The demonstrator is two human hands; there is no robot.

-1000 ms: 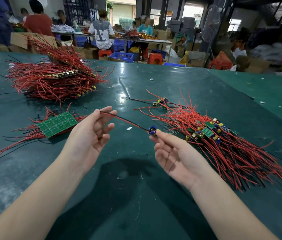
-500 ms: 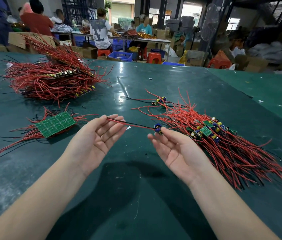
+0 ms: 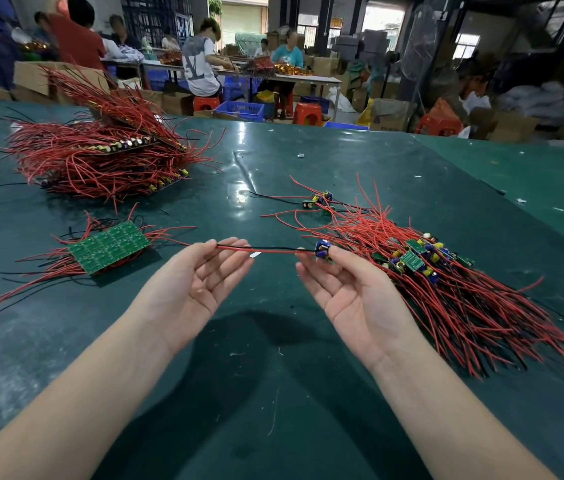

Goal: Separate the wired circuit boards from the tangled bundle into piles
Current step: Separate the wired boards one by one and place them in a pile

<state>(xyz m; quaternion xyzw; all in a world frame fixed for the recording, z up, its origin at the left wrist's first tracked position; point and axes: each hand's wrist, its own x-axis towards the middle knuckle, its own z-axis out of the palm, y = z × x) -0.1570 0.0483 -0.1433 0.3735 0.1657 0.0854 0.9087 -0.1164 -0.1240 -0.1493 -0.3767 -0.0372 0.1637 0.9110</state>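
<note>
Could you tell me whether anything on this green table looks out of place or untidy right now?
A few small boards with wires lie apart, just beyond the pile on the right. Pale scraps dot the green table. Otherwise nothing stands out; both hands, left hand and right hand, hold one wired board between them.

Your left hand [image 3: 200,289] has turned palm up and opened out, fingertips moving in toward your right hand [image 3: 349,292]. The wire [image 3: 266,250] between them now runs level and shorter, and the small board [image 3: 322,250] has risen slightly at your right fingertips.
</note>
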